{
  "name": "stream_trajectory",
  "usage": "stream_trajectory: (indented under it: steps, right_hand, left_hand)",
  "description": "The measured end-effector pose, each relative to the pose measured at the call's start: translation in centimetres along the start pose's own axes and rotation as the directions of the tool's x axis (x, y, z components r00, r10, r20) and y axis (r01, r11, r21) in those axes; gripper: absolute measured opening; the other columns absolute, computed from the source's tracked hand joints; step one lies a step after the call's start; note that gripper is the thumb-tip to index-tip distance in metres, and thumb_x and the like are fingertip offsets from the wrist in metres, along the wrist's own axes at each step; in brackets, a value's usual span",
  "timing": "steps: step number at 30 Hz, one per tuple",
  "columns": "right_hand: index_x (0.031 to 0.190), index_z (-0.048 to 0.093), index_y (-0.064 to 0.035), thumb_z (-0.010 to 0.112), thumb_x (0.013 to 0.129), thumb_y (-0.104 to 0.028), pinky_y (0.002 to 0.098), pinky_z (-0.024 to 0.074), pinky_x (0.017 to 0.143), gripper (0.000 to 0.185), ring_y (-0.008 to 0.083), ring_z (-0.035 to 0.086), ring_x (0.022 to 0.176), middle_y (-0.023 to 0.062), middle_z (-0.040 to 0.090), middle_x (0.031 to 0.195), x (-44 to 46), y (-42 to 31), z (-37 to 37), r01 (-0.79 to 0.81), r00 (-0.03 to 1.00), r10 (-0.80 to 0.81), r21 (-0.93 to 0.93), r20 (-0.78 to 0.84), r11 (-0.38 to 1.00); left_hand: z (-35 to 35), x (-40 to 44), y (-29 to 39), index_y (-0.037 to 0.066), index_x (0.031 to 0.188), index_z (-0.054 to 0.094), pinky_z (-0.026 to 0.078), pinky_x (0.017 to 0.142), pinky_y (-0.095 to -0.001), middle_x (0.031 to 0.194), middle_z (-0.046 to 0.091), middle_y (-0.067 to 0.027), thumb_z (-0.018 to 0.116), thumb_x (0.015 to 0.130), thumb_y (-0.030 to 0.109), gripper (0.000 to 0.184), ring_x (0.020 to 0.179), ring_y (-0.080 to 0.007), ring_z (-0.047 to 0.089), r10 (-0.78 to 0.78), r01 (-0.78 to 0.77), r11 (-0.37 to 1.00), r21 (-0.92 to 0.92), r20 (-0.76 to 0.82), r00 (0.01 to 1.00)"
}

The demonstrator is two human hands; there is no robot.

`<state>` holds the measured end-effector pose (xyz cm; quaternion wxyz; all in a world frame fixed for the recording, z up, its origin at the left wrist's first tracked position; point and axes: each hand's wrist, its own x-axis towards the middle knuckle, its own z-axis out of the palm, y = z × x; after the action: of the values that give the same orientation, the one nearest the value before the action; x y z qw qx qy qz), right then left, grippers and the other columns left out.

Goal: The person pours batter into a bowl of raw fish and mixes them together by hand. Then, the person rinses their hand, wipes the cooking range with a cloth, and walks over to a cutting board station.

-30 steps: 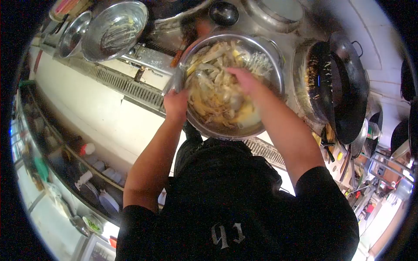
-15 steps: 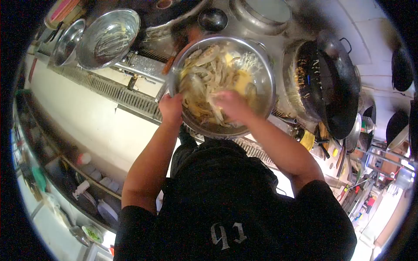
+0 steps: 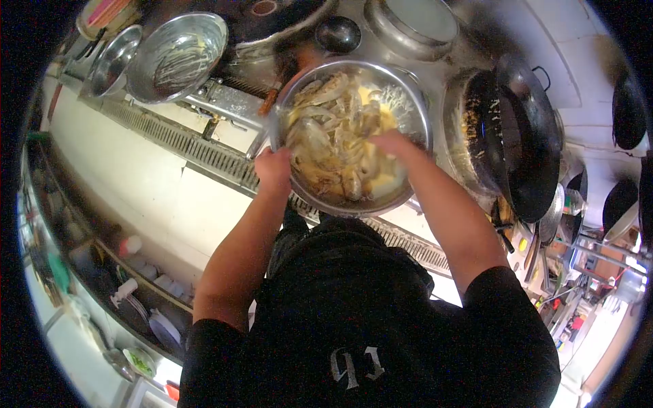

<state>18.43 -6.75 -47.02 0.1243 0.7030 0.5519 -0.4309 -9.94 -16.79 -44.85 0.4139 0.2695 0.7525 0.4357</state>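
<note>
A large steel bowl [image 3: 423,146] stands in front of me, holding greyish strips of food [image 3: 326,126] in a yellow, batter-like liquid. White smears mark its inner wall at the upper right. My left hand [image 3: 273,167] grips the bowl's left rim, fingers closed over the edge. Inside the bowl, over the right part of the food, is my right hand [image 3: 393,146]; motion smears its fingers, and whatever they touch or hold cannot be made out.
Two steel bowls, the nearer one [image 3: 178,60] smeared inside, stand at the upper left. A black ladle [image 3: 338,35] lies beyond the food bowl. Dark woks [image 3: 534,136] stand to the right. A grated channel [image 3: 163,132] runs along the counter's near side.
My right hand has moved from the middle of the food to the right side of the bowl, and the strips have shifted. My left hand has stayed on the rim.
</note>
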Motion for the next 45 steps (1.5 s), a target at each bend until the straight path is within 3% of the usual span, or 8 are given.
stream_trajectory:
  steps: [8,20,21,23,26,29,32,45]
  right_hand:
    - [0.123,0.035,-0.0050,0.059,0.070,-0.037,0.0418,0.0249,0.095,0.066,0.0330,0.026,0.119,0.0183,0.030,0.128,-8.4,-3.2,2.4,-0.093,0.926,-0.171,0.642,0.337,0.761]
    - [0.107,0.045,-0.0018,0.058,0.074,-0.021,0.0352,0.0437,0.083,0.040,0.0254,0.054,0.092,0.0149,0.054,0.099,-11.2,-6.7,6.8,-0.508,0.825,-0.327,0.858,0.460,-0.073]
    - [0.107,0.045,-0.0018,0.058,0.074,-0.021,0.0352,0.0437,0.083,0.040,0.0254,0.054,0.092,0.0149,0.054,0.099,-11.4,-6.5,7.0,-0.508,0.825,-0.328,0.858,0.460,-0.072]
    - [0.110,0.043,-0.0010,0.056,0.075,-0.018,0.0336,0.0417,0.084,0.041,0.0255,0.052,0.094,0.0150,0.052,0.103,-11.9,-5.9,7.1,0.481,0.754,-0.601,0.846,-0.265,0.230]
    - [0.102,0.050,-0.0022,0.052,0.076,-0.022,0.0390,0.0436,0.083,0.033,0.0279,0.055,0.089,0.0139,0.056,0.095,-13.2,-8.1,2.2,0.678,0.724,-0.583,0.226,-0.368,0.699]
    - [0.101,0.050,-0.0035,0.052,0.077,-0.024,0.0387,0.0462,0.079,0.032,0.0277,0.057,0.085,0.0139,0.057,0.093,-13.3,-11.5,-2.3,-0.071,0.994,-0.068,0.970,0.089,0.234]
    - [0.110,0.044,-0.0041,0.053,0.076,-0.017,0.0378,0.0448,0.077,0.037,0.0249,0.052,0.091,0.0133,0.049,0.103,-14.0,-13.5,-5.3,-0.196,0.967,-0.121,0.959,0.224,0.206]
    - [0.100,0.051,0.0004,0.057,0.074,-0.018,0.0333,0.0426,0.075,0.033,0.0211,0.050,0.091,0.0125,0.052,0.099,-9.3,-8.7,-6.3,0.269,0.951,-0.094,0.635,-0.295,0.724]
  left_hand:
    - [0.1,-0.6,0.7,-0.004,0.073,0.057,0.036,0.050,-0.0286,0.059,0.051,-0.0048,0.054,0.062,0.012,0.019,0.055,-0.0111,0.043,0.020,-0.014,0.996,0.093,-0.062,0.998]
    - [-0.6,-2.2,2.6,-0.005,0.068,0.055,0.035,0.046,-0.0260,0.056,0.049,-0.0041,0.053,0.063,0.009,0.015,0.050,-0.0100,0.043,-0.010,0.009,1.000,0.021,0.022,1.000]
    - [-0.7,-2.5,2.9,-0.005,0.067,0.055,0.035,0.045,-0.0260,0.056,0.049,-0.0042,0.053,0.064,0.009,0.014,0.050,-0.0102,0.043,-0.037,0.037,0.999,-0.019,0.028,0.999]
    - [-0.9,-2.7,3.0,-0.005,0.067,0.054,0.035,0.045,-0.0261,0.056,0.049,-0.0043,0.053,0.064,0.008,0.013,0.050,-0.0105,0.043,-0.061,0.063,0.996,-0.059,0.033,0.998]
    - [-1.0,-2.1,1.1,-0.004,0.068,0.055,0.036,0.047,-0.0264,0.058,0.050,-0.0045,0.053,0.063,0.007,0.013,0.051,-0.0109,0.044,-0.091,0.109,0.980,-0.169,0.107,0.990]
    - [-1.1,-1.2,-0.7,-0.004,0.071,0.056,0.037,0.048,-0.0269,0.060,0.051,-0.0041,0.054,0.062,0.006,0.014,0.053,-0.0114,0.045,0.182,-0.188,0.982,0.035,0.132,0.974]
    - [-1.1,-1.4,-0.4,-0.003,0.074,0.057,0.038,0.050,-0.0274,0.061,0.052,-0.0044,0.054,0.062,0.007,0.016,0.054,-0.0122,0.046,0.081,-0.088,0.995,0.053,0.126,0.989]
    - [-1.3,-2.4,2.0,-0.004,0.076,0.057,0.039,0.051,-0.0267,0.063,0.054,-0.0058,0.054,0.063,0.009,0.019,0.055,-0.0127,0.048,-0.099,0.100,0.995,0.001,0.134,0.986]
